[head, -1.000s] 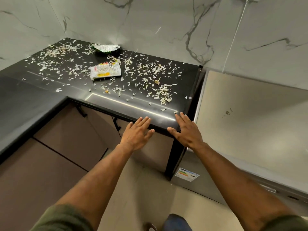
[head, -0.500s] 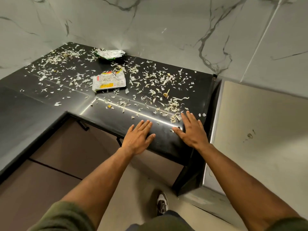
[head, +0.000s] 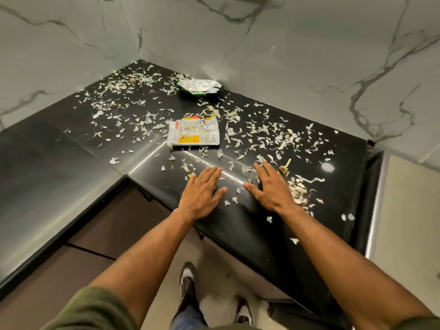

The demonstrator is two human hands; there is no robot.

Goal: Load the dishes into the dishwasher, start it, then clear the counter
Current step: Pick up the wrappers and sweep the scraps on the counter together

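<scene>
The black counter (head: 78, 167) is covered with little pale peel bits (head: 276, 139). Both hands lie flat over it with fingers spread and nothing in them. The left hand (head: 202, 194) is near the counter's front edge. The right hand (head: 271, 189) is just beside it, and its far side covers part of a thick pile of bits, so some of the pile is hidden. It is hard to tell if the palms press on the counter or float just over it. A flat clear wrapper (head: 193, 135) with yellow and red print lies past the hands, in the middle of the counter. A crumpled green wrapper (head: 198, 86) sits farther back by the marble wall (head: 297, 55). A small stem piece (head: 285, 166) lies just right of the right hand's fingertips. Two shoes (head: 188, 279) show below, partly cut off.
</scene>
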